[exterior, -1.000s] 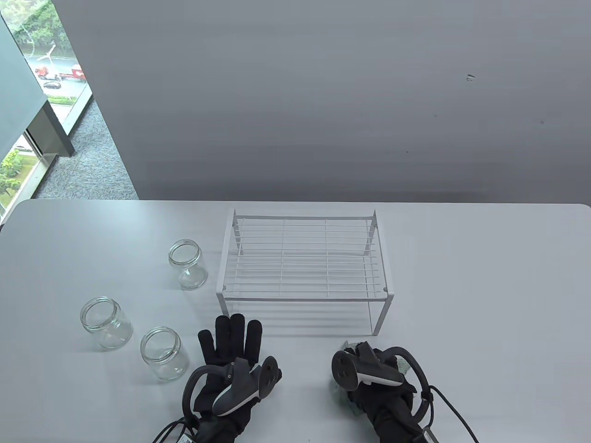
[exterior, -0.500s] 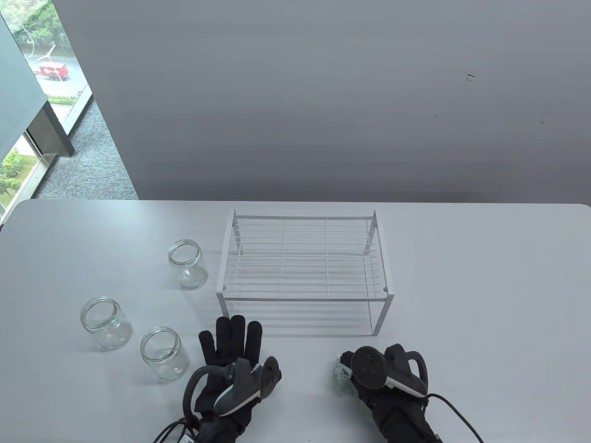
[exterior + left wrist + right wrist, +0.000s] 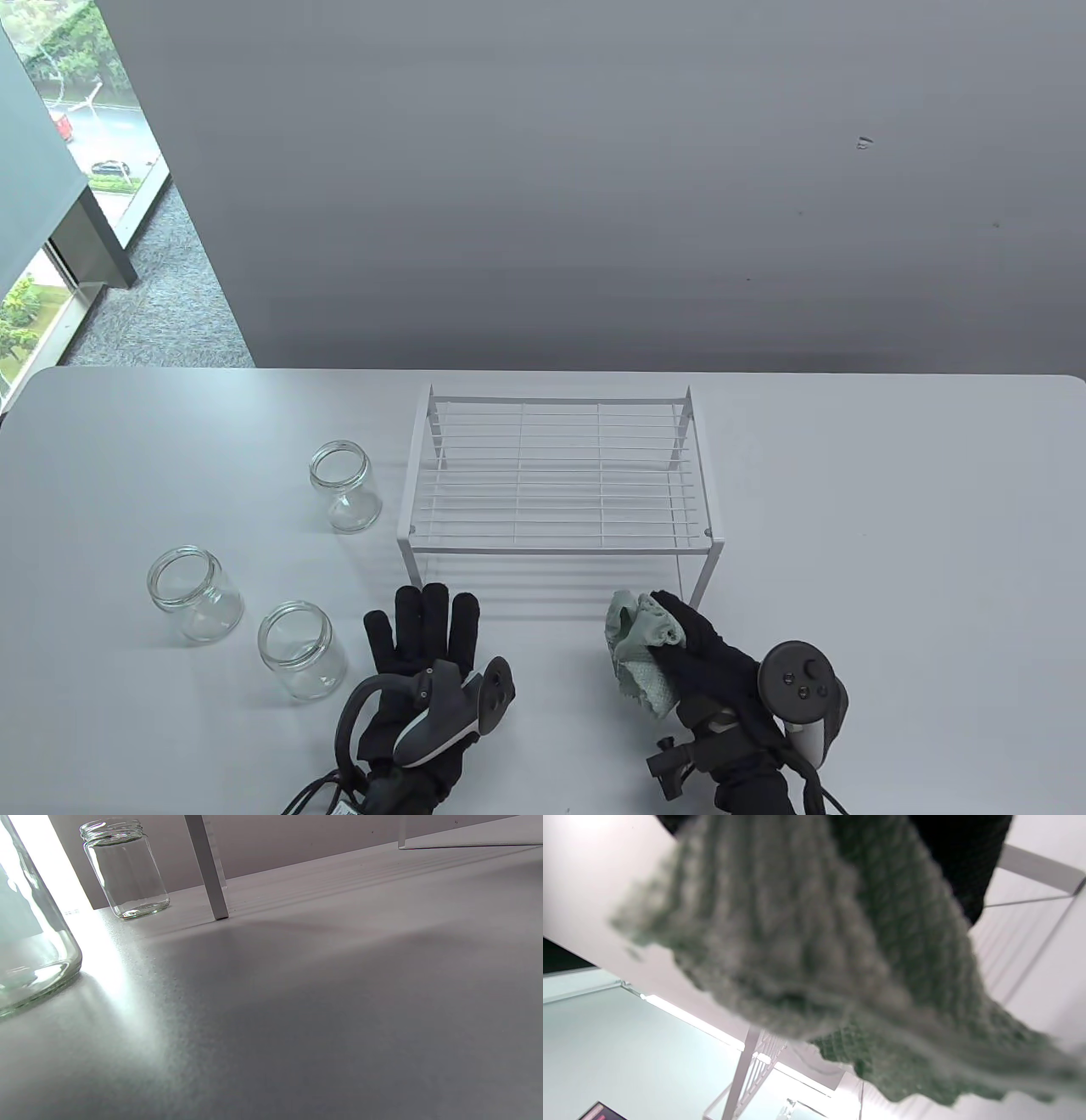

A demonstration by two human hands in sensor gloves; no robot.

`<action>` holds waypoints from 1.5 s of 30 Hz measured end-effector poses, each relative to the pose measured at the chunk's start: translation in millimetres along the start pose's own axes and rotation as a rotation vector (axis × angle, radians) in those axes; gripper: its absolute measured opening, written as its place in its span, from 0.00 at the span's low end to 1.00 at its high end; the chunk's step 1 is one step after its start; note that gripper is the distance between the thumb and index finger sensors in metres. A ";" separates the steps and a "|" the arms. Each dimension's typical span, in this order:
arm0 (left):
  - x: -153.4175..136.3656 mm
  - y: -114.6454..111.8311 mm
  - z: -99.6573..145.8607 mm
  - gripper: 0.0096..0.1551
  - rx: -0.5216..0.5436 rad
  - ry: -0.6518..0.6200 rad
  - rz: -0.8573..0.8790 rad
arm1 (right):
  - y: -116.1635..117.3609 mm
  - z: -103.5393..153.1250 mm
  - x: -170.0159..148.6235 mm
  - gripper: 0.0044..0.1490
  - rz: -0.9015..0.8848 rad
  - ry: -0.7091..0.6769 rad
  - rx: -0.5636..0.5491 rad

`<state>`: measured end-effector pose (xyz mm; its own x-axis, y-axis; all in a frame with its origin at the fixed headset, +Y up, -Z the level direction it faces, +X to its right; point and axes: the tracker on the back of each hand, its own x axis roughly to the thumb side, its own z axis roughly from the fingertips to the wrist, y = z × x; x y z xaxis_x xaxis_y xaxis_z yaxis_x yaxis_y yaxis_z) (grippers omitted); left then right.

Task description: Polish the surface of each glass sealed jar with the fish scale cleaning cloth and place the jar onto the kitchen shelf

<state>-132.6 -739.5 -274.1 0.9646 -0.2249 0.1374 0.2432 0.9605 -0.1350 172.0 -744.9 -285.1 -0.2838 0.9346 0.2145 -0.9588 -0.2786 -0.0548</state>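
Observation:
Three clear lidless glass jars stand left of the shelf: one (image 3: 344, 486) near the shelf's left leg, one (image 3: 194, 592) at the far left, one (image 3: 302, 650) just left of my left hand. The white wire shelf (image 3: 556, 475) stands mid-table with nothing on it. My left hand (image 3: 424, 628) lies flat on the table, fingers straight, holding nothing. My right hand (image 3: 679, 632) grips the pale green cloth (image 3: 638, 649) in front of the shelf's right leg; the cloth (image 3: 818, 955) fills the right wrist view. The left wrist view shows the near jar (image 3: 29, 942) and the far jar (image 3: 125, 870).
The grey table (image 3: 891, 526) stretches to the right of the shelf. A grey wall rises behind the table's far edge. A window and carpeted floor lie beyond the table's left corner.
My right hand has lifted and turned over, bringing the green cloth up into view beside the shelf's right leg. The left hand and the jars have stayed still.

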 end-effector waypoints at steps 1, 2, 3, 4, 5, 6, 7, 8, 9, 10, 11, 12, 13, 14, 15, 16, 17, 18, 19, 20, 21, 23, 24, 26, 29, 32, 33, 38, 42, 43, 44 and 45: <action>-0.2 -0.1 0.0 0.65 -0.003 0.001 0.002 | -0.1 0.0 -0.7 0.32 -0.008 0.003 -0.003; -0.4 -0.1 -0.2 0.65 -0.004 0.002 0.002 | -0.3 -0.1 -1.0 0.32 -0.006 0.003 -0.004; -0.6 0.1 0.0 0.65 -0.003 0.005 0.002 | -0.3 -0.1 -0.9 0.32 -0.004 0.004 -0.003; -1.2 0.5 0.2 0.65 0.004 0.010 -0.003 | -0.7 -0.1 -0.6 0.32 0.000 0.005 -0.003; -1.7 0.8 0.3 0.65 0.009 0.014 -0.005 | -0.8 0.1 -0.3 0.32 0.001 0.005 -0.005; -2.8 1.5 0.3 0.65 0.017 0.024 -0.003 | -1.1 0.2 -0.1 0.32 0.000 0.008 -0.009; -4.2 2.5 0.3 0.65 0.027 0.037 -0.001 | -1.1 0.3 0.3 0.32 0.001 0.008 -0.009; -5.6 3.5 0.5 0.65 0.038 0.051 -0.002 | -1.3 0.3 0.3 0.32 0.005 0.007 -0.009; -7.8 5.0 1.0 0.64 0.058 0.075 -0.007 | -1.4 0.3 0.4 0.32 0.009 0.007 -0.010; -10.6 7.2 1.7 0.64 0.090 0.107 -0.023 | -1.5 0.3 0.4 0.32 0.011 0.007 -0.009; -15.0 10.5 2.7 0.63 0.133 0.155 -0.052 | -1.4 0.3 0.1 0.32 0.011 0.007 -0.008; -17.0 11.9 3.2 0.63 0.150 0.175 -0.060 | -1.4 0.3 0.1 0.32 0.010 0.007 -0.008; -22.0 15.2 4.5 0.62 0.194 0.228 -0.069 | -1.3 0.4 0.1 0.32 0.009 0.008 -0.006; -28.3 19.0 6.4 0.61 0.236 0.284 -0.066 | -1.1 0.4 0.1 0.32 0.011 0.007 -0.005; -32.3 21.2 7.7 0.59 0.258 0.313 -0.062 | -1.2 0.3 0.1 0.32 0.014 0.007 -0.004; -38.8 25.4 9.9 0.57 0.294 0.359 -0.054 | -1.1 0.3 0.1 0.32 0.018 0.006 -0.003; -45.0 29.4 12.5 0.55 0.328 0.408 -0.059 | -1.2 0.2 -0.2 0.32 0.022 0.005 -0.001; -51.2 32.6 14.9 0.53 0.359 0.449 -0.071 | -1.1 0.1 -0.2 0.32 0.024 0.006 0.000; -57.6 34.1 16.3 0.51 0.372 0.476 -0.068 | -1.0 0.1 -0.4 0.32 0.026 0.006 0.002; -61.7 34.3 16.8 0.49 0.372 0.493 -0.059 | -0.9 0.1 -0.4 0.32 0.026 0.006 0.003; -67.8 33.2 17.5 0.47 0.363 0.518 -0.031 | -0.7 0.1 -0.3 0.32 0.028 0.006 0.006; -78.1 30.1 17.6 0.44 0.339 0.555 0.026 | -0.3 0.2 -0.3 0.32 0.032 0.005 0.011; -83.8 27.6 17.2 0.44 0.325 0.574 0.050 | -0.1 0.4 -0.2 0.32 0.033 0.005 0.014; -92.6 22.1 15.8 0.43 0.294 0.600 0.070 | 0.0 0.6 -0.5 0.32 0.033 0.004 0.018; -100.5 14.7 12.8 0.44 0.243 0.620 0.087 | 0.3 0.6 -0.6 0.32 0.042 0.004 0.024; -100.5 12.9 10.7 0.44 0.240 0.625 0.034 | 1.0 0.5 -0.8 0.32 0.050 0.002 0.030; -99.6 11.9 9.1 0.44 0.233 0.617 0.030 | 1.5 0.6 -0.8 0.32 0.052 0.002 0.035; -98.8 10.8 8.0 0.44 0.230 0.635 -0.004 | 2.5 0.7 -0.1 0.32 0.072 -0.008 0.046; -102.7 12.0 11.6 0.48 0.251 0.652 0.021 | 2.9 0.5 -0.5 0.32 0.076 -0.010 0.050; -103.4 11.6 11.6 0.47 0.242 0.638 0.034 | 3.1 0.4 -0.5 0.32 0.076 -0.010 0.051; -102.9 11.2 11.5 0.46 0.237 0.625 0.030 | 3.4 0.3 -0.6 0.32 0.076 -0.011 0.052; -102.3 11.5 11.5 0.45 0.240 0.618 0.015 | 3.4 0.4 -0.5 0.32 0.076 -0.012 0.053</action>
<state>-229.6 -703.6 -278.4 0.8657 -0.1949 -0.4610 0.2689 0.9580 0.1000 168.8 -746.4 -285.0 -0.3558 0.9075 0.2233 -0.9325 -0.3607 -0.0197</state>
